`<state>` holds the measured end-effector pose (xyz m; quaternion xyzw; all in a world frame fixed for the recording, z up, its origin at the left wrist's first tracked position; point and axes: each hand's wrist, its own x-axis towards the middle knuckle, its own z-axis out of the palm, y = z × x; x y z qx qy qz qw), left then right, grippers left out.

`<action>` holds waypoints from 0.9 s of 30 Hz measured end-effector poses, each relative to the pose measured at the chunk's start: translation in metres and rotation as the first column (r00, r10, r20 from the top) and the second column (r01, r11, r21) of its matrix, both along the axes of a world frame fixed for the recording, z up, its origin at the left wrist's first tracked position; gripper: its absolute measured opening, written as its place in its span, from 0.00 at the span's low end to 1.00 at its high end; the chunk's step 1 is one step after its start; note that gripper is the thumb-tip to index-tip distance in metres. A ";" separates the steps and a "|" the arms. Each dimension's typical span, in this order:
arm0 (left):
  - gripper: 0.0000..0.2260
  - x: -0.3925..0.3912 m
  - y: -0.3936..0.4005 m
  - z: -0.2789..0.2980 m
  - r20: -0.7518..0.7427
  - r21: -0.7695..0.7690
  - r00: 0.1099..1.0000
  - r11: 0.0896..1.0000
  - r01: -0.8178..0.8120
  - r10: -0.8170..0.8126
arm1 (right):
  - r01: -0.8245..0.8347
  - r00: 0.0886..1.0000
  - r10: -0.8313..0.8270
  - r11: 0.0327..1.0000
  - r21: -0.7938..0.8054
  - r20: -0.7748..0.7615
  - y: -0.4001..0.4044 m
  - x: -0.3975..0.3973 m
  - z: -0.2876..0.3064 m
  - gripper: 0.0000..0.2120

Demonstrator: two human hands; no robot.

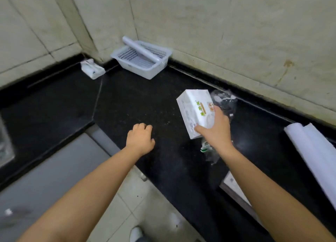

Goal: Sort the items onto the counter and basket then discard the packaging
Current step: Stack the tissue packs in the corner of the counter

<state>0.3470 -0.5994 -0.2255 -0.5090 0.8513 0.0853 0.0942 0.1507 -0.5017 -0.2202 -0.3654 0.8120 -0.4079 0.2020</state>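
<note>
Gripping tissue pack (194,107) — right hand (216,127).

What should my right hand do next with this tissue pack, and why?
Probably carry the tissue pack, gripped by your right hand, left and set it beside the small white pack on the counter; the basket holds a roll instead.
</note>
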 end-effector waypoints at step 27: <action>0.22 0.417 -0.243 0.015 -0.040 -0.043 0.863 0.862 -0.505 0.504 | -0.455 0.857 0.486 0.870 0.193 -0.172 -0.334 0.363 0.017 0.39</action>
